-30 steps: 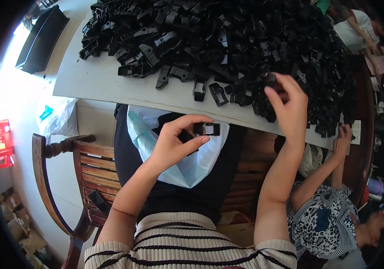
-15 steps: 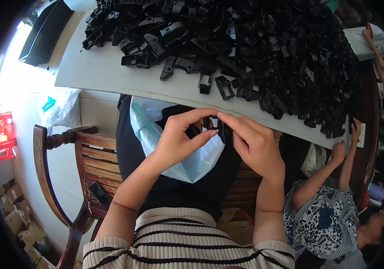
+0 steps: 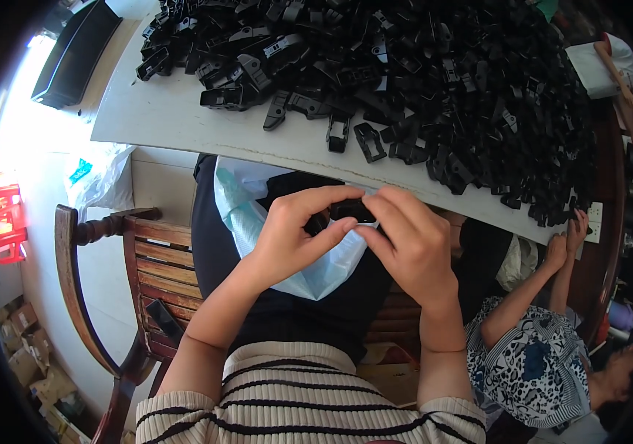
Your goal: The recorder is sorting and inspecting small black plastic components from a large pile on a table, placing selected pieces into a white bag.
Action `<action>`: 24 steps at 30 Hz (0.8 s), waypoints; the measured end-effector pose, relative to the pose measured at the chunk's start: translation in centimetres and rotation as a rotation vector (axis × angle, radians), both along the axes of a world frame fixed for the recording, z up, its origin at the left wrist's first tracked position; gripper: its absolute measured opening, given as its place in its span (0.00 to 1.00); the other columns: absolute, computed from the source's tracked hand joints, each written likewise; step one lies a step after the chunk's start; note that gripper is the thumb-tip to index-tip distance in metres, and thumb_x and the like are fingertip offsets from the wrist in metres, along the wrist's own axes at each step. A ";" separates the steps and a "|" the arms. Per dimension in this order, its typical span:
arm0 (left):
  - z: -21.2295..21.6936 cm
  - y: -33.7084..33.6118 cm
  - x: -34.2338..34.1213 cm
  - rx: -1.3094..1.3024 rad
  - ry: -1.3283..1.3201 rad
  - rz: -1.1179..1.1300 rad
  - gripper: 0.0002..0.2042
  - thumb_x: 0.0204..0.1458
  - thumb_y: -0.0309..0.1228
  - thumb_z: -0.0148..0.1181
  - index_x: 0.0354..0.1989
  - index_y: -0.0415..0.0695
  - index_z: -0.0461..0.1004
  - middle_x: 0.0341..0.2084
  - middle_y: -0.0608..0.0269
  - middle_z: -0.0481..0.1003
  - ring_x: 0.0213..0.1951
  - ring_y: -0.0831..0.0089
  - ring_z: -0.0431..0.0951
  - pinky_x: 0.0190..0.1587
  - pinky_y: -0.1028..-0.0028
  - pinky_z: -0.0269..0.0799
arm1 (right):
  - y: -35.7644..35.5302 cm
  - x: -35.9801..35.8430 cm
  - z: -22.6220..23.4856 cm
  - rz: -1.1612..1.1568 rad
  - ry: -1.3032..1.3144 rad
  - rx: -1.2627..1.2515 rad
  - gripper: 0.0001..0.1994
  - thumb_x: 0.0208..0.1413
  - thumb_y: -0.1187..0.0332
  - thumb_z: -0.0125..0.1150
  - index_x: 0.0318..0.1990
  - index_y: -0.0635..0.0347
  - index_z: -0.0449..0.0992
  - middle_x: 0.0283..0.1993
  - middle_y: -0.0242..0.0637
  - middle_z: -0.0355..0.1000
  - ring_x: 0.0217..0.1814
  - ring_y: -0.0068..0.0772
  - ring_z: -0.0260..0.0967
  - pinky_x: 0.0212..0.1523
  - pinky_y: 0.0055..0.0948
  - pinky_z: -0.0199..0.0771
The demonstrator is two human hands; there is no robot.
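Observation:
Between my two hands, above my lap, is a small black plastic part (image 3: 355,210). My left hand (image 3: 296,228) pinches its left side with thumb and fingers. The fingers of my right hand (image 3: 414,240) are closed on its right end, covering much of it. Under the hands, a pale blue-white plastic bag (image 3: 315,278) lies open on my lap, with dark things showing in its mouth. Beyond the table's near edge spreads a big heap of similar black plastic parts (image 3: 405,81); several lie loose along its front.
The white table (image 3: 161,122) crosses in front of me. At the left stand a wooden armchair (image 3: 150,251), a red plastic stool (image 3: 7,222) and a clear plastic bag (image 3: 98,177). To the right, a co-worker's hands (image 3: 566,244) are at the table edge.
My right hand has shifted slightly left, its thumb now close to my left thumb. The black part has turned between my fingers. The co-worker's hands have drawn closer together.

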State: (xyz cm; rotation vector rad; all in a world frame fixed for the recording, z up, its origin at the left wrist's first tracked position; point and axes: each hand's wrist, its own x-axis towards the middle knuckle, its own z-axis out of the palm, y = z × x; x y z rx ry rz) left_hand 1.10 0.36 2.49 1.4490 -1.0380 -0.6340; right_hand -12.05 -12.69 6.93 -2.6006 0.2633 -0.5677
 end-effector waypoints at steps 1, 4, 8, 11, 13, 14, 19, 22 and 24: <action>0.0 0.1 -0.1 -0.003 0.042 0.019 0.18 0.47 0.24 0.63 0.49 0.39 0.74 0.38 0.56 0.79 0.32 0.67 0.78 0.34 0.75 0.73 | 0.1 0.0 0.1 -0.041 -0.028 0.175 0.15 0.45 0.71 0.69 0.40 0.65 0.74 0.36 0.38 0.72 0.30 0.31 0.72 0.26 0.25 0.73; 0.9 0.4 0.1 -0.015 -0.024 -0.021 0.16 0.48 0.24 0.61 0.48 0.38 0.74 0.33 0.59 0.78 0.26 0.78 0.74 0.32 0.79 0.68 | -0.7 -1.2 -2.6 -0.039 0.027 0.603 0.10 0.49 0.72 0.68 0.36 0.67 0.74 0.36 0.37 0.72 0.29 0.25 0.71 0.25 0.21 0.71; 0.5 1.4 0.9 0.088 -0.056 -0.029 0.15 0.47 0.23 0.62 0.46 0.39 0.74 0.38 0.58 0.78 0.28 0.68 0.77 0.32 0.76 0.73 | 1.0 -0.5 -4.2 -0.111 -0.046 0.759 0.08 0.49 0.75 0.67 0.33 0.66 0.73 0.33 0.34 0.71 0.28 0.19 0.69 0.24 0.18 0.68; 0.5 2.1 1.1 0.055 0.037 -0.077 0.16 0.46 0.22 0.62 0.46 0.39 0.73 0.38 0.58 0.78 0.27 0.68 0.77 0.31 0.75 0.72 | 0.7 -0.1 -3.2 -0.038 0.051 0.951 0.13 0.48 0.72 0.69 0.40 0.63 0.73 0.32 0.32 0.71 0.29 0.19 0.70 0.25 0.18 0.69; 0.3 2.2 0.9 0.060 0.000 -0.109 0.17 0.46 0.22 0.61 0.47 0.39 0.73 0.38 0.58 0.78 0.25 0.67 0.76 0.30 0.74 0.71 | 0.8 -0.7 -4.7 -0.022 0.095 1.107 0.14 0.48 0.72 0.69 0.41 0.63 0.73 0.30 0.32 0.71 0.29 0.20 0.70 0.26 0.18 0.70; 0.0 2.1 0.8 0.055 0.000 -0.114 0.17 0.46 0.22 0.61 0.47 0.39 0.73 0.38 0.58 0.78 0.25 0.67 0.76 0.30 0.74 0.71 | 1.0 -0.7 -4.8 -0.045 0.096 1.058 0.14 0.48 0.71 0.69 0.41 0.63 0.74 0.30 0.32 0.71 0.28 0.20 0.69 0.26 0.19 0.69; 0.1 1.5 2.2 -0.011 -0.507 0.000 0.17 0.46 0.27 0.64 0.46 0.42 0.74 0.32 0.57 0.75 0.29 0.63 0.74 0.30 0.71 0.71 | -0.1 -0.4 -2.3 -0.155 0.071 0.595 0.09 0.46 0.71 0.69 0.35 0.63 0.77 0.28 0.34 0.72 0.22 0.21 0.67 0.24 0.20 0.66; 0.6 -0.1 2.1 0.052 -0.614 0.154 0.19 0.45 0.33 0.66 0.47 0.44 0.74 0.27 0.61 0.71 0.29 0.63 0.73 0.30 0.69 0.69 | -3.8 0.4 -0.2 -0.382 -0.145 0.187 0.03 0.52 0.74 0.63 0.33 0.64 0.77 0.27 0.35 0.73 0.22 0.23 0.68 0.21 0.21 0.65; 0.9 -1.4 1.9 0.117 -0.663 0.237 0.19 0.45 0.34 0.66 0.48 0.45 0.73 0.26 0.62 0.70 0.28 0.64 0.73 0.28 0.69 0.69 | -6.2 1.8 0.6 -0.445 -0.091 -0.061 0.05 0.52 0.76 0.60 0.36 0.61 0.78 0.31 0.35 0.72 0.26 0.31 0.70 0.27 0.26 0.70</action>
